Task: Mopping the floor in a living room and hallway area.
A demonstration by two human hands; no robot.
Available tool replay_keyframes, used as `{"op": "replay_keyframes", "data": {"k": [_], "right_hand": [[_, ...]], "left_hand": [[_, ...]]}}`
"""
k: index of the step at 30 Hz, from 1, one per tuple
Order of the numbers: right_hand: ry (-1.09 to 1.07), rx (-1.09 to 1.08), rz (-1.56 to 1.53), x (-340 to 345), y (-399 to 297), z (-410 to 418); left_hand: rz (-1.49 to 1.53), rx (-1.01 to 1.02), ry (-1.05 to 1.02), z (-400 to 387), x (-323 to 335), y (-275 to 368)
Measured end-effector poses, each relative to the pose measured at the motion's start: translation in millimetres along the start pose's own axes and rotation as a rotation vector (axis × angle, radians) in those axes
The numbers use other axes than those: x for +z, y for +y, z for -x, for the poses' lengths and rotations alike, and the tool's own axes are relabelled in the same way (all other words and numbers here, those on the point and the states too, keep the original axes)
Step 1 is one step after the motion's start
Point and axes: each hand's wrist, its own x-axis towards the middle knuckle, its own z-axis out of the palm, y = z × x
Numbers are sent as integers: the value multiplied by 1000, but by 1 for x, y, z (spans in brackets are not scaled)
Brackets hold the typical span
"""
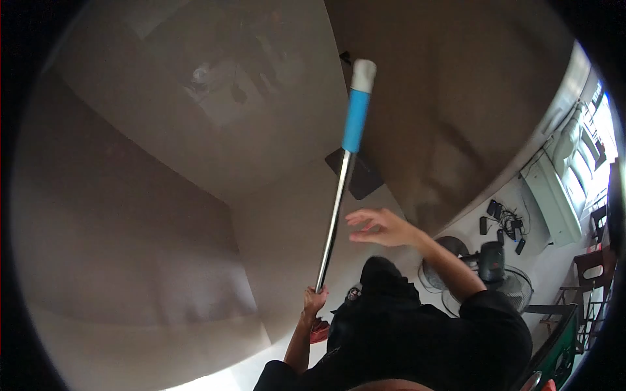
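A metal pole [335, 210] with a blue sleeve and a white end cap slants up through the middle of the view. My left hand [315, 299] is closed around its lower part, low and left of centre. To the right of the pole is my right hand [379, 227], its fingers apart and curled a little, holding nothing; it does not appear to touch the pole. Whatever lies at the pole's lower end is hidden behind my hand and arm. Behind the pole a dark flat mat or plate [361, 176] lies in the corner between the brown surfaces.
Large brown panels or walls [171, 234] surround the left and top. At right stand electric fans [491, 264], with black adapters and tangled cables [511, 222] beyond them. A pale cabinet or bench [552, 203] stands near the bright window. A red object [319, 332] is below my left hand.
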Motion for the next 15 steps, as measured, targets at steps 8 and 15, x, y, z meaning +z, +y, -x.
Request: {"op": "replay_keyframes", "data": {"k": [8,15], "right_hand": [[374,306,324,-199,122,-271],[599,607,1112,-348,202,-496]], "left_hand": [[503,-612,-343,-279,18,-89],[409,-607,-536,-421,12,-90]]}}
